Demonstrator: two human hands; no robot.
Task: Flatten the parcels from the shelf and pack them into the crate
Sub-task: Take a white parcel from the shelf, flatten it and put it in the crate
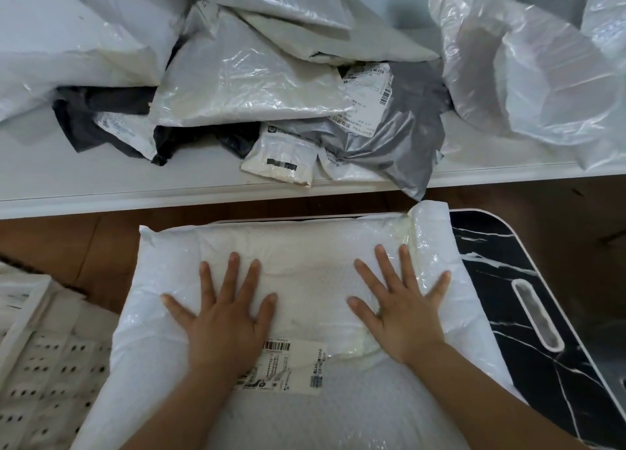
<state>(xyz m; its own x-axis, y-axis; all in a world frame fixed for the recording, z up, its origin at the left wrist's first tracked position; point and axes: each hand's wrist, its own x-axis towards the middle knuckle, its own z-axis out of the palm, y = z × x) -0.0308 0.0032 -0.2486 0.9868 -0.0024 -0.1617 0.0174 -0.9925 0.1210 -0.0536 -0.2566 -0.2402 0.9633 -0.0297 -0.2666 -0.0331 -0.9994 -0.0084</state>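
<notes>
While both palms lie flat with fingers spread wide and straight, the left hand [225, 317] and the right hand [403, 309] press down on a white padded parcel [305, 266] that fills the lower middle of the view. Neither hand grips anything; each simply rests its whole palm on the plastic. The parcel lies directly under the hands and reaches past them on every side: its far edge runs toward 12 o'clock from the fingertips, and its near end passes beneath the wrists toward 6 o'clock. A shipping label [291, 365] sits on the parcel between the two wrists, its left part covered by the heel of the left hand.

The parcel rests on a black marble-patterned board [528, 314], which shows at 3 o'clock of the right hand and has an oblong handle slot. At 9 o'clock of the left hand stands a white perforated crate [37, 355]; something pale seems to lie inside it, though the edge of the view is too blurred to be sure. Toward 12 o'clock, beyond a strip of brown floor, a white shelf [67, 178] carries a heap of other parcels [254, 87], white and grey, with a loose translucent bag [528, 77] at about 1 o'clock.
</notes>
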